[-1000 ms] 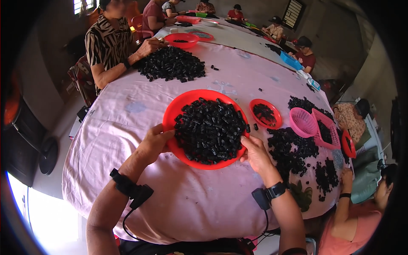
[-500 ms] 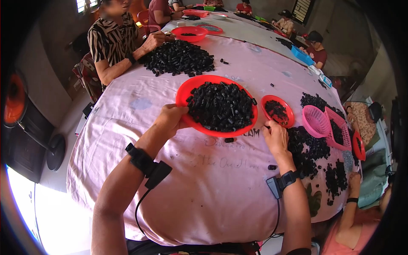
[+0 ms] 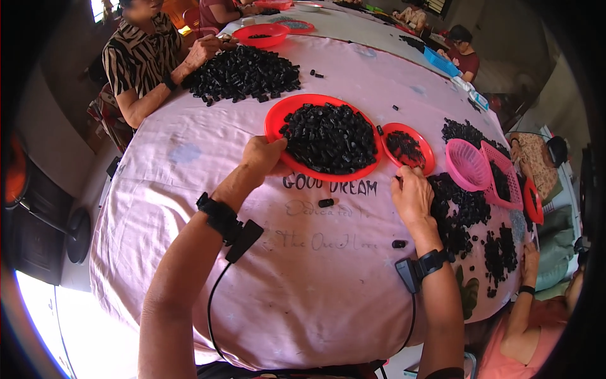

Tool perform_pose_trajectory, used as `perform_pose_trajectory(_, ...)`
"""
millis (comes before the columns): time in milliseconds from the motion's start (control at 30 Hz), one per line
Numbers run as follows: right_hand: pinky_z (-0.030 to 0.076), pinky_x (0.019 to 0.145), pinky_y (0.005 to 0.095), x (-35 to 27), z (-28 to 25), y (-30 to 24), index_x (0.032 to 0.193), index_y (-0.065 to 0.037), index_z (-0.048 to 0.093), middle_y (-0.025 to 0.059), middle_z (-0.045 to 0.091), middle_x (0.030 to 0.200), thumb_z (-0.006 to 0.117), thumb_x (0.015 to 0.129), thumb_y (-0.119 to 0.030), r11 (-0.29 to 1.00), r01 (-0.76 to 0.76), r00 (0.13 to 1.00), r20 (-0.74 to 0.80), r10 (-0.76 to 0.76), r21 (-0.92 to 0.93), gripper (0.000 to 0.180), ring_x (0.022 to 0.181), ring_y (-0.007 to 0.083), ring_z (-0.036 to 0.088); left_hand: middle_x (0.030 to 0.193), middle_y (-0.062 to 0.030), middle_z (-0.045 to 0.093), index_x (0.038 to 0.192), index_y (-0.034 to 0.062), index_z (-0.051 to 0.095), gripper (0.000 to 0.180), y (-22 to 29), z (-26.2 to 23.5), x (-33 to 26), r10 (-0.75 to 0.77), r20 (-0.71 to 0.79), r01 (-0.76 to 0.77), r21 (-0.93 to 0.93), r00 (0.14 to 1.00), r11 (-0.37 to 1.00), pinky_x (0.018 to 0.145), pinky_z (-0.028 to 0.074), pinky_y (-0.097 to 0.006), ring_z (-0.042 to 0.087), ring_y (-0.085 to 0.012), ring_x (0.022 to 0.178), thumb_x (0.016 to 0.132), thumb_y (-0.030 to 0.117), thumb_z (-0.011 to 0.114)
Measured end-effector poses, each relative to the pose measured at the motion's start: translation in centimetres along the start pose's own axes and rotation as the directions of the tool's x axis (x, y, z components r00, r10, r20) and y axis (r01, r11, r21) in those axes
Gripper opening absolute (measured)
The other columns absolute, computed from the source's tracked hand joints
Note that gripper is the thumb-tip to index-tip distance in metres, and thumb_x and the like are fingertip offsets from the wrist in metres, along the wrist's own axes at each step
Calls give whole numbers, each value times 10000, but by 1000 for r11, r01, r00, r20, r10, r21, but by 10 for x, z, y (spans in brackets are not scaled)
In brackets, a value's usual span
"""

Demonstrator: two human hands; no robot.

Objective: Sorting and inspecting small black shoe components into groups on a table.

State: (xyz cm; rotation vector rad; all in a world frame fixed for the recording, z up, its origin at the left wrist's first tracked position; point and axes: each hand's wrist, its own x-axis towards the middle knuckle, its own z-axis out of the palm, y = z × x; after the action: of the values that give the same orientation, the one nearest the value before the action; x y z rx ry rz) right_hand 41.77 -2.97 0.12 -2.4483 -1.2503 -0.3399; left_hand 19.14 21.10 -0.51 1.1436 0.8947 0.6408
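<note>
My left hand [image 3: 264,156] is closed on the left rim of a large red plate [image 3: 275,124], thumb on top and the other fingers mostly hidden beneath. A heap of short black cylindrical pieces [image 3: 331,139] fills that plate. Just right of it lies a smaller red plate [image 3: 430,158] with a thin scatter of black bits. The fingers of my right hand [image 3: 413,192] are bent and pinch its near rim. One black piece [image 3: 379,130] sits at the gap between both plates. Two loose black pieces, one of them near my right wrist [image 3: 399,244], lie on the pink cloth.
Black pieces are spread at right [image 3: 464,205], around a pink round basket [image 3: 466,165] and a pink rectangular basket [image 3: 512,199]. At far left, a person in a striped shirt [image 3: 148,54] sits by a large black pile [image 3: 243,72]. Another person's arm [image 3: 527,271] is at right.
The large plate, held by my left hand, has moved right and away, closer to the small plate. My right hand stays at the small plate's near rim. The whole view has shifted a little.
</note>
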Motion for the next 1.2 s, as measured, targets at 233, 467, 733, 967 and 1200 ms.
perform_pose_trajectory(233, 565, 833, 395, 2, 1, 25, 1108, -43, 684, 198, 721, 1112, 689, 886, -58, 930, 28, 1000, -1, -30, 365, 222, 971, 333, 723, 664, -117, 671, 825, -52, 681, 448, 40, -15, -35, 54, 110, -122, 871, 993, 476, 473, 508, -342, 635, -182, 495, 980, 368, 661)
perform_pose_trajectory(467, 570, 742, 278, 18, -22, -24, 1220, 15, 663, 115, 728, 1136, 648, 963, -44, 541, -178, 982, 184, 44, 822, 263, 967, 131, 696, 892, -120, 721, 978, 46, 722, 135, -16, 31, -92, 387, 595, -709, 598, 705, 373, 718, 572, -361, 719, -257, 787, 890, 148, 724)
perform_pose_trajectory(733, 572, 745, 308, -5, -21, -8, 1223, -19, 688, 152, 752, 1095, 669, 939, -77, 679, 42, 998, 0, -62, 733, 290, 914, 162, 715, 970, -123, 662, 1044, 62, 708, 214, -21, 39, -94, 401, 616, -727, 644, 678, 238, 726, 570, -392, 692, -297, 843, 848, 136, 746)
perform_pose_trajectory(967, 541, 673, 393, -75, -95, -8, 936, -18, 721, 166, 719, 832, 764, 832, -171, 960, 253, 860, 427, -279, 119, 190, 747, 315, 714, 1038, -162, 708, 1193, 12, 700, 369, 17, 33, -57, 622, 382, -702, 575, 684, 420, 735, 556, -356, 693, -243, 814, 857, 148, 771)
perform_pose_trajectory(1200, 528, 626, 367, -62, -85, -12, 858, 13, 668, 170, 689, 761, 749, 854, -130, 917, 125, 925, 289, -246, 379, 164, 644, 276, 686, 1126, -138, 690, 1315, 26, 650, 413, 41, -29, -114, 575, 226, -567, 634, 786, 526, 734, 547, -303, 653, -159, 810, 934, 161, 733)
